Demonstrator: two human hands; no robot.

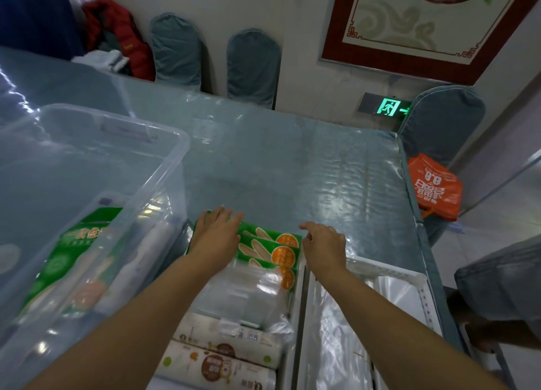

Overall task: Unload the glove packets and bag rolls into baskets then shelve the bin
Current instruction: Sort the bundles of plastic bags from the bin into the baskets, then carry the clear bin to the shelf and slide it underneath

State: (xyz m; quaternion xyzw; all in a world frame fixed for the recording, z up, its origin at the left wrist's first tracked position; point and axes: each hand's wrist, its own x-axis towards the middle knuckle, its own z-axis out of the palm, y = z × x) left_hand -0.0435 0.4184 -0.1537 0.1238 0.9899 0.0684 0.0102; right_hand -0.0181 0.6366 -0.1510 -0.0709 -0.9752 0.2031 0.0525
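Three green glove packets (268, 250) lie overlapped at the far end of a white basket (295, 301), with two bag rolls (225, 351) at its near end. Left hand (216, 233) presses flat and open on the packets. Right hand (323, 244) hovers loosely open beside them, holding nothing. One more packet (73, 260) remains in the clear bin (164, 167) at left.

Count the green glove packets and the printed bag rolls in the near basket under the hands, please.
Green glove packets: 3 visible, overlapping, left hand resting on them
Printed bag rolls: 2
Total: 5
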